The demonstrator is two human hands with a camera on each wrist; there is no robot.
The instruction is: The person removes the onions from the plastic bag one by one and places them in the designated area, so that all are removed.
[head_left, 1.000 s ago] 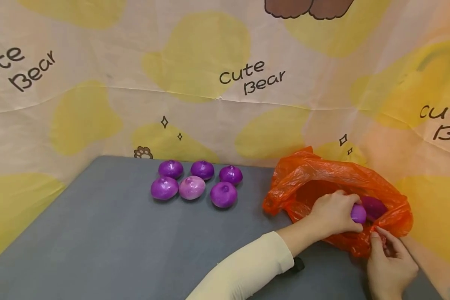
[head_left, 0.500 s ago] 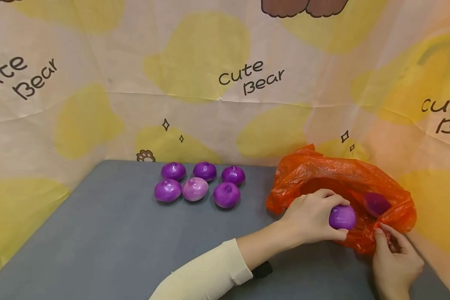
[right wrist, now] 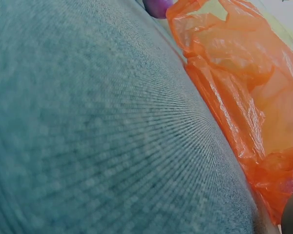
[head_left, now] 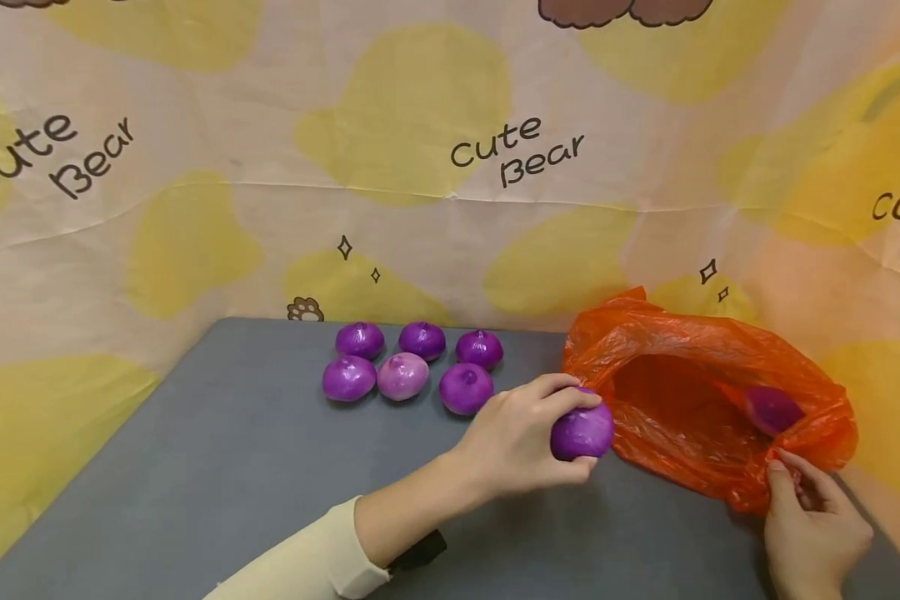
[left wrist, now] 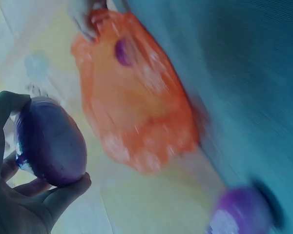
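My left hand (head_left: 521, 437) grips a purple onion (head_left: 583, 427) between thumb and fingers, held above the table just left of the bag's mouth. In the left wrist view the same onion (left wrist: 51, 141) sits within the curled fingers. An orange plastic bag (head_left: 690, 333) lies with its mouth spread toward me. Its near right rim is pinched by my right hand (head_left: 817, 521). Inside the bag, at the right, rests another onion (head_left: 772, 410). The right wrist view catches mostly table and the bag (right wrist: 229, 97), with only a sliver of the hand.
Several onions stand in two rows at the back of the grey table (head_left: 270, 483); a paler onion (head_left: 402, 377) is in the front row, and the front-right onion (head_left: 466, 389) is closest to my left hand. A patterned cloth (head_left: 390, 150) hangs behind the table and along its sides.
My left hand has drawn the onion out of the bag and carried it left toward the rows. My right hand keeps its pinch on the bag's rim.
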